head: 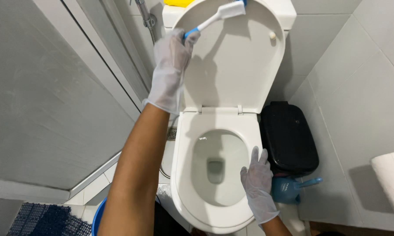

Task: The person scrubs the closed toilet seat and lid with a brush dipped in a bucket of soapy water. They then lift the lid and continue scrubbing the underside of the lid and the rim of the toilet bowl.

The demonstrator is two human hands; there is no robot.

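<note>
Head view looks down on one white toilet, its seat down and its one lid raised against the tank. Just right of the bowl stands one black bin, and below it one blue holder on the floor. One paper roll shows at the right edge, one blue mat at the lower left. Two gloved hands are in view. The left hand is closed around the blue handle of one brush, whose white head rises up and right from the fist onto the top of the lid. The right hand, fingers spread flat, rests on the seat's right rim, holding nothing.
</note>
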